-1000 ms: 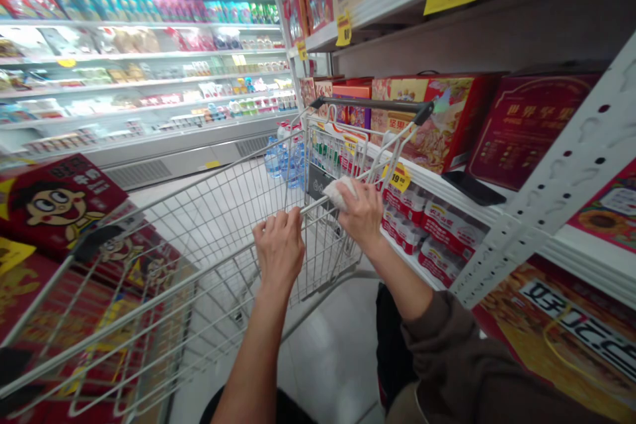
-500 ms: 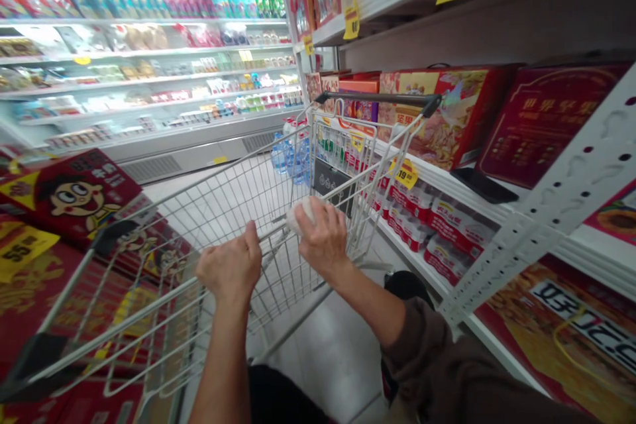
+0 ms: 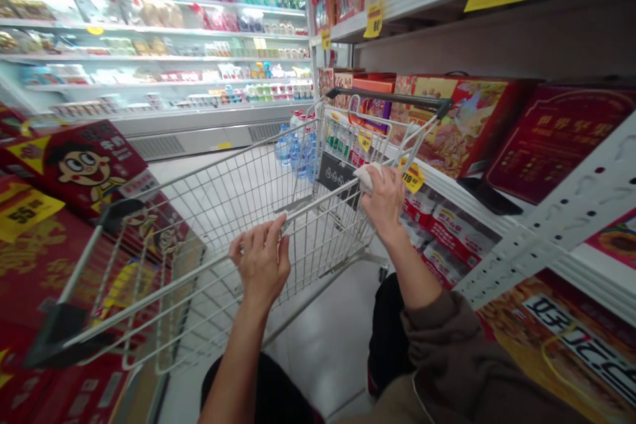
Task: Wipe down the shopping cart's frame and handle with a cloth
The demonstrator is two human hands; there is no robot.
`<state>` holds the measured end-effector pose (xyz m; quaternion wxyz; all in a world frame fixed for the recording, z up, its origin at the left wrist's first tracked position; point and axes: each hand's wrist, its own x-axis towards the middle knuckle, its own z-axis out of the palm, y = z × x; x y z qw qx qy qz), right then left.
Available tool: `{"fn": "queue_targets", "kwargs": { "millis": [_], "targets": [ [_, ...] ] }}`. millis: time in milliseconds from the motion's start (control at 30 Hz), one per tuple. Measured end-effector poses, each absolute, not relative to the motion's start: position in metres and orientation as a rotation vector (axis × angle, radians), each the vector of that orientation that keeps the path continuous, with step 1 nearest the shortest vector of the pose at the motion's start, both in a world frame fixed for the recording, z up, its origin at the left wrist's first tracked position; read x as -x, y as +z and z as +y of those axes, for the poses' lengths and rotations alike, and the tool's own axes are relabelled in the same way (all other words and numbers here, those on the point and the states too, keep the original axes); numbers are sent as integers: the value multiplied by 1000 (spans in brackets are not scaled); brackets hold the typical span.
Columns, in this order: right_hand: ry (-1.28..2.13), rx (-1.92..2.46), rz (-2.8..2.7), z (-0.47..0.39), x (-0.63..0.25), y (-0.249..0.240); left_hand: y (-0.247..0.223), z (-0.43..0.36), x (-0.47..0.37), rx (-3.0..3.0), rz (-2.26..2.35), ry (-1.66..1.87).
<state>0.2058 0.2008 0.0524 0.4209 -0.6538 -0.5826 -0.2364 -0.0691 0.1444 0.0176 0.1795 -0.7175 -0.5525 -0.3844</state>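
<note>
A wire shopping cart [image 3: 238, 189] stands at an angle before me, its basket holding nothing that I can make out. My left hand [image 3: 263, 258] is on the near top rail, with its fingers bent over the wire and the thumb on the near side. Farther along the same rail, close to the handle [image 3: 390, 99], my right hand [image 3: 386, 202] is closed around a crumpled white cloth [image 3: 368, 177]. The cloth is pressed against the rail. Part of it is hidden under my fingers.
Shelves [image 3: 546, 238] with gift boxes [image 3: 447, 116] and packs of bottles run close along the right. Red cartons [image 3: 92, 169] are stacked at the left, touching or nearly touching the cart. Beyond are a lit refrigerated display [image 3: 163, 56] and large water bottles [image 3: 301, 146] on the floor.
My right hand has slid the cloth along the rail toward the handle. My left hand has moved right and loosened from a fist to fingers laid over the rail. The view has shifted slightly.
</note>
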Motion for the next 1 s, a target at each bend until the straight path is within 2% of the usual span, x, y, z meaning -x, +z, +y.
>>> {"fn": "queue_targets", "kwargs": {
  "millis": [133, 300, 433, 700, 1000],
  "targets": [
    [-568, 1596, -1575, 190, -158, 42, 19, 148, 51, 2002, -1597, -1146],
    [-647, 1340, -1790, 174, -102, 26, 19, 150, 42, 1964, -1513, -1098],
    [-616, 1270, -1894, 181, -126, 31, 24, 145, 56, 2058, -1415, -977],
    [-583, 1690, -1653, 223, -215, 63, 17, 119, 126, 1733, -1685, -928],
    [-564, 1548, -1734, 195, -122, 40, 13, 131, 104, 1647, -1757, -928]
  ]
}}
